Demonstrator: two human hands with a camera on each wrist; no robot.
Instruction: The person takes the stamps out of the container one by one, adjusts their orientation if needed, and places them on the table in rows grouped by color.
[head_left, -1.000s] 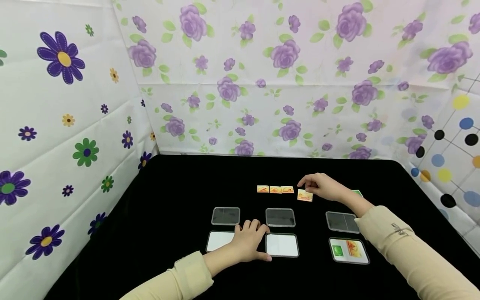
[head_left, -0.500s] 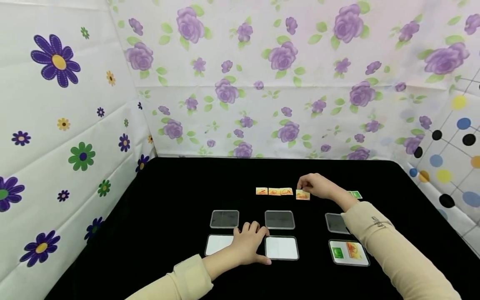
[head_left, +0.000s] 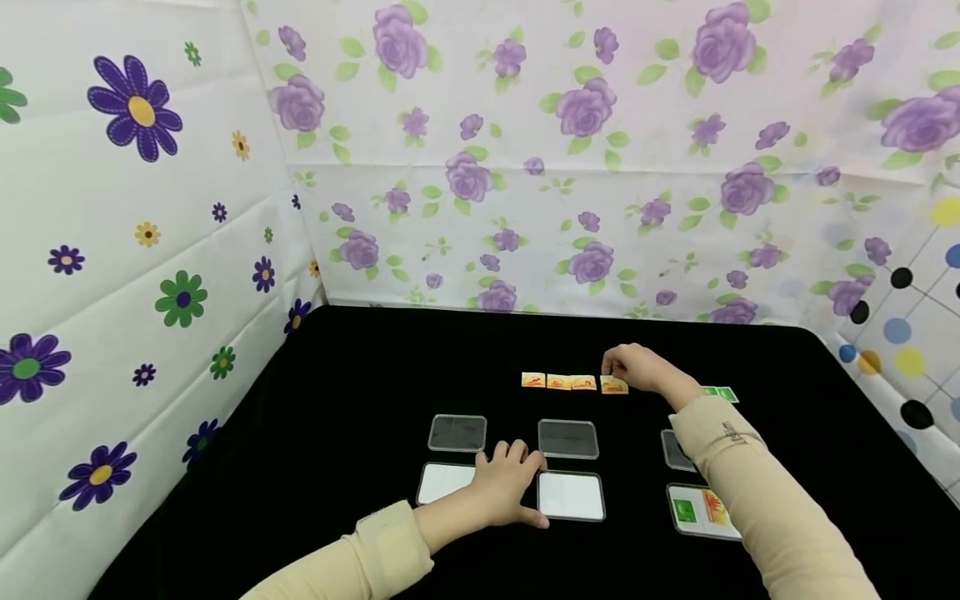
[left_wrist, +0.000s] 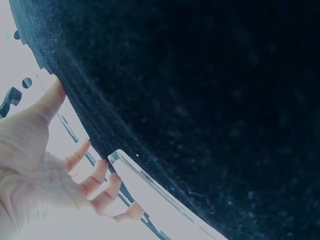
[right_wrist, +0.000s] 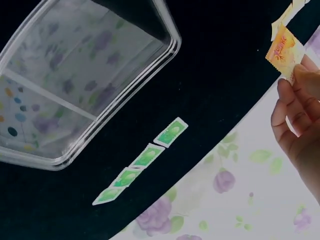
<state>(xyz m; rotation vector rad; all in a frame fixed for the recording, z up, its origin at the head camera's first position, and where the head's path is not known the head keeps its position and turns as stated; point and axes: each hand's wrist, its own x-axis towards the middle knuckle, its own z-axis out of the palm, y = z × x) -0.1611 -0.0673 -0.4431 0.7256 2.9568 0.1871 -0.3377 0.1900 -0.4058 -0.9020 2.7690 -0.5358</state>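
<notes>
Orange packet (right_wrist: 283, 51) | juts from right hand (head_left: 637, 367) | thumb-and-finger pinch, seemingly at one edge

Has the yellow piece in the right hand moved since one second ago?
Yes, slightly: against the row of three yellow pieces, the held piece has shifted up in the head view, and is now almost level with them.
</notes>
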